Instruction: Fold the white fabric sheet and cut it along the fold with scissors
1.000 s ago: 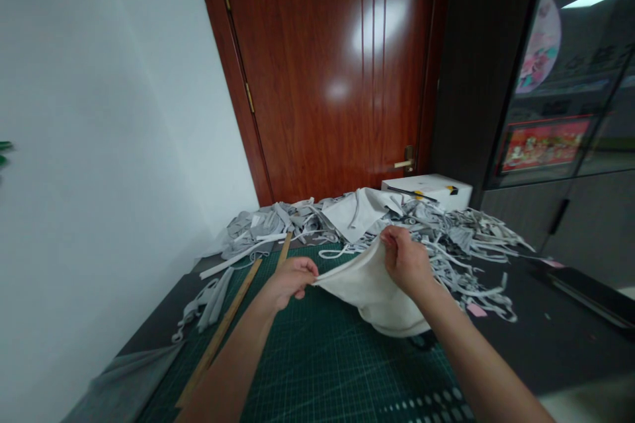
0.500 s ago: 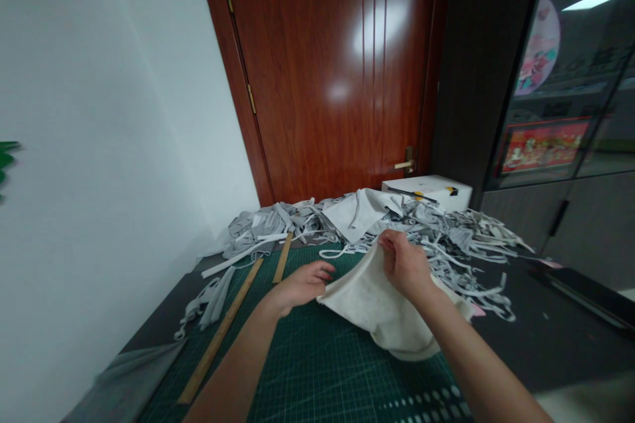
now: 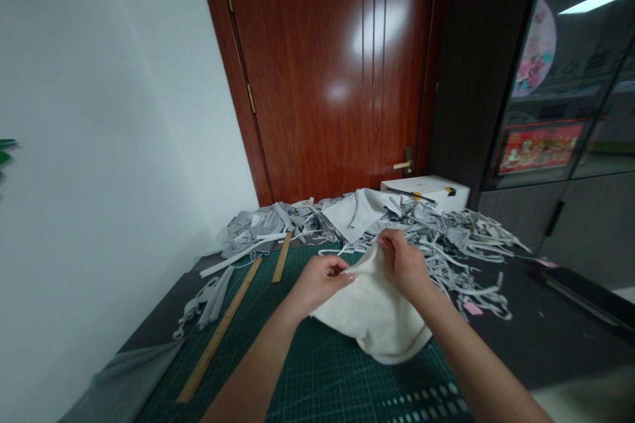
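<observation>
A cream-white cloth [image 3: 384, 320] hangs in folds over the green cutting mat [image 3: 317, 377], its lower edge near the mat. My right hand [image 3: 404, 264] pinches its top edge between thumb and fingers. My left hand [image 3: 325, 281] is closed on the same edge, a little lower and to the left, thumb lying over the cloth. Part of the cloth behind my right hand and forearm is hidden.
Grey and white fabric scraps [image 3: 278, 221] are heaped along the back. Two wooden rulers [image 3: 223, 330] [image 3: 282, 258] lie on the left. A white box [image 3: 431, 190] stands at the back right, and a dark flat object [image 3: 590, 297] lies at the right.
My left hand has moved right along the cloth and closed on its edge. The cloth's right part has swung left, uncovering more of a pink piece. My right hand has kept its hold.
</observation>
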A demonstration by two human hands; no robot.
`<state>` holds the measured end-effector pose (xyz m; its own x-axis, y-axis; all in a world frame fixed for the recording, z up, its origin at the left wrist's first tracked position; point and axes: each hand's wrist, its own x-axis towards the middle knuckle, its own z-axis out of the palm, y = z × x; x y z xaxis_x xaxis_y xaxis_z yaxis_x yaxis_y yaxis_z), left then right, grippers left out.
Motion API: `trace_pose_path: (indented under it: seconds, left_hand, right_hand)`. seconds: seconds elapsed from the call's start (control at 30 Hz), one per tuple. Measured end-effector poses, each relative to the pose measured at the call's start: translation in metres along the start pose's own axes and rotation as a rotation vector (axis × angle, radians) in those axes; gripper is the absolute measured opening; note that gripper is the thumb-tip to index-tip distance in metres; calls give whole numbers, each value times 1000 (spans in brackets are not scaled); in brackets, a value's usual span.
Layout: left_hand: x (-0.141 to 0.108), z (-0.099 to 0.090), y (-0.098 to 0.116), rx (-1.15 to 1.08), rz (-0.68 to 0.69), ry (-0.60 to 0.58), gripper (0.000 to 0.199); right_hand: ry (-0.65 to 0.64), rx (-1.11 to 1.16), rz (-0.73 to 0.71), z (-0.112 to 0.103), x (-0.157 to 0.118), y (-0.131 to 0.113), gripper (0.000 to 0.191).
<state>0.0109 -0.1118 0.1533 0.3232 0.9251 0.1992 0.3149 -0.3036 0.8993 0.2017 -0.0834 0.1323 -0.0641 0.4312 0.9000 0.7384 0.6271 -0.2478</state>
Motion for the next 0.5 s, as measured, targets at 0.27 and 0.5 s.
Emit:
trace_pose_path:
  seconds: [0.27,0.5]
  left_hand:
    - [-6,-19,2,-186,-68,-142,27]
    - [4,7,11,91,98,-115,17]
  right_hand:
    - [24,-58,-19,2,-1,-6,14]
    - [-39,-28,-39,18,-9,-23,16]
